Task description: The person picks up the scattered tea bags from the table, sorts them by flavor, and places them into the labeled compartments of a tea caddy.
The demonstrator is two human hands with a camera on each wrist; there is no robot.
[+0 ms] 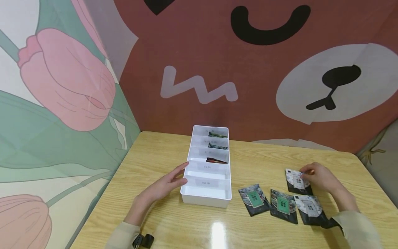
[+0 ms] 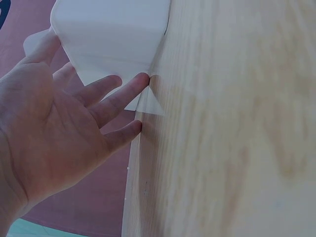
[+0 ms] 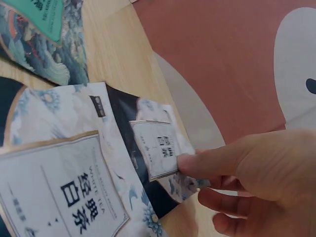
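Note:
My right hand (image 1: 323, 180) pinches the edge of a black-and-white tea packet (image 1: 295, 185) at the right, with the thumb on its face in the right wrist view. Just in front of it lies a second white tea packet (image 3: 44, 182), its label reading "WHITE TEA". To the left on the table are two green-labelled tea packets, one nearer the whites (image 1: 283, 204) and one nearer the box (image 1: 255, 199). With fingers spread, my left hand (image 1: 160, 186) touches the left side of a white divided box (image 1: 205, 200); the left wrist view shows its fingers (image 2: 118, 101) fairly straight.
The box has several labelled compartments. Two greenish packets (image 1: 217, 146) and a red one (image 1: 217, 160) stand in the rear ones; the two front compartments show bare bottoms. The wooden table (image 1: 155, 221) meets a printed cloth backdrop (image 1: 199, 114) behind and at the left.

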